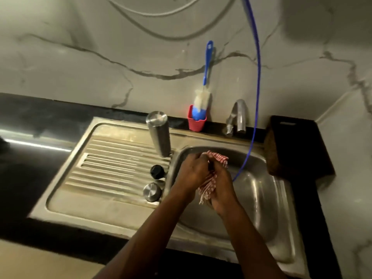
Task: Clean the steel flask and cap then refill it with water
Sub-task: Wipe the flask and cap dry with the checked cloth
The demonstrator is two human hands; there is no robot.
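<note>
The steel flask (159,133) stands upside down on the ribbed drainboard (112,166), at the sink bowl's left rim. A black inner cap (157,171) and a steel outer cap (152,191) lie on the drainboard in front of it. Over the sink bowl (261,198), my left hand (193,174) and my right hand (220,190) both grip a red-and-white checked cloth (210,183), which is bunched between them. Neither hand touches the flask or the caps.
A blue-handled bottle brush (203,93) stands in a red cup (196,121) against the marble wall. The steel tap (238,117) is behind the bowl. A thin blue hose (255,97) hangs into the bowl. A dark board (289,146) leans at the right.
</note>
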